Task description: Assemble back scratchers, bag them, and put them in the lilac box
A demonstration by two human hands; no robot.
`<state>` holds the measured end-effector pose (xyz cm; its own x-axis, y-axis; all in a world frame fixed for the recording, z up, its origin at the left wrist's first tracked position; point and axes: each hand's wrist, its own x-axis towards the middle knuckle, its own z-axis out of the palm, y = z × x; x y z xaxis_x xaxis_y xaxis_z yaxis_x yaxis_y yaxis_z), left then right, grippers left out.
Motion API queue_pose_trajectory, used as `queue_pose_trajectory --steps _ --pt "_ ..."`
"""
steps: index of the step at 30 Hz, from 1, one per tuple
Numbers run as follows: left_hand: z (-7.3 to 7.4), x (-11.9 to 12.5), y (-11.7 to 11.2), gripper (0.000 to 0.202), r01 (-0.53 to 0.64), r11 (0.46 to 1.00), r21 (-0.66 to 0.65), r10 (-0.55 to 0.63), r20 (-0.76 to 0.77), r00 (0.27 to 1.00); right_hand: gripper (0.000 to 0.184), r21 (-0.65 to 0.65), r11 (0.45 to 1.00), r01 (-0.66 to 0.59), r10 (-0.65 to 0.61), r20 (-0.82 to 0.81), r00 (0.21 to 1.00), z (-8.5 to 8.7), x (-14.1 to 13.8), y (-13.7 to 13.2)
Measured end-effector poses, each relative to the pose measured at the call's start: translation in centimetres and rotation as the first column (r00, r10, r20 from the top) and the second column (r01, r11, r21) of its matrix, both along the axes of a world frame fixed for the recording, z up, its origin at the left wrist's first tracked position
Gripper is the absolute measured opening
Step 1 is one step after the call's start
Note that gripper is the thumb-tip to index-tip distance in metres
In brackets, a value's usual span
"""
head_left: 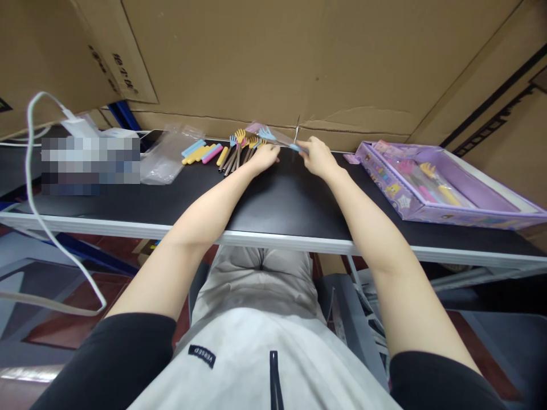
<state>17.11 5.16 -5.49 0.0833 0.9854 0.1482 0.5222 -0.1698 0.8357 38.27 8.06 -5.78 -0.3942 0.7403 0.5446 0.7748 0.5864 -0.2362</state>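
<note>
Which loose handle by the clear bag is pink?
The pink handle, second from the right, beside the rightmost yellow handle; the others are blue or yellow.

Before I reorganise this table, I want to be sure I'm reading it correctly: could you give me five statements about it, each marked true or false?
1. The right hand holds a clear packet. True.
2. The purple box lies to the left of both hands. False: the purple box lies to their right.
3. A clear bag lies beside the coloured tubes. True.
4. The purple box is closed. False: it is open, with pink and yellow claws showing inside.
5. The left hand is beside the bundle of claw-headed sticks. True.
</note>
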Motion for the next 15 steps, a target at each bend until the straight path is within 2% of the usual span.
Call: queue_pose_trajectory --steps 2,4,6,8,9,10,12,14,15 --pt "-0.5 -0.1 -0.1 0.022 0.086 0.992 0.087 -0.057 -0.288 0.956 0.050 -0.028 0.999 0.045 -0.045 0.003 0.999 0.6 1.1 0.3" --pt "-0.8 -0.3 -0.2 0.031 0.184 0.979 0.084 -0.126 -0.457 0.881 0.046 -0.066 0.993 0.099 -0.099 0.010 0.995 1.6 2.5 0.3" --pt "-1.0 -0.4 -0.3 0.042 0.249 0.967 0.047 -0.188 -0.527 0.829 0.041 -0.068 0.993 0.100 -0.101 -0.006 0.995 3.4 3.8 -0.6" --pt "-1.0 -0.5 -0.3 0.048 0.282 0.959 0.029 -0.217 -0.567 0.795 0.030 -0.045 0.995 0.089 -0.091 -0.042 0.995 6.1 4.9 -2.7" --pt "-1.0 -0.6 -0.2 0.050 0.292 0.956 0.026 -0.224 -0.580 0.784 0.027 -0.074 0.986 0.147 -0.149 -0.019 0.989 7.7 5.2 -4.1" --pt "-1.0 -0.7 -0.2 0.050 0.299 0.954 0.026 -0.228 -0.587 0.777 0.029 -0.140 0.951 0.277 -0.273 0.050 0.961 9.3 5.5 -5.6" --pt "-1.0 -0.8 0.0 0.051 0.309 0.951 0.032 -0.231 -0.590 0.774 0.041 -0.215 0.801 0.559 -0.522 0.206 0.828 12.2 6.2 -8.6" --pt "-1.0 -0.9 0.0 0.052 0.314 0.949 0.039 -0.230 -0.597 0.769 0.046 -0.206 0.689 0.695 -0.662 0.213 0.719 14.0 7.6 -10.7" --pt "-1.0 -0.8 0.0 0.053 0.315 0.948 0.040 -0.228 -0.608 0.761 0.048 -0.202 0.643 0.739 -0.715 0.188 0.673 14.4 8.7 -11.3"
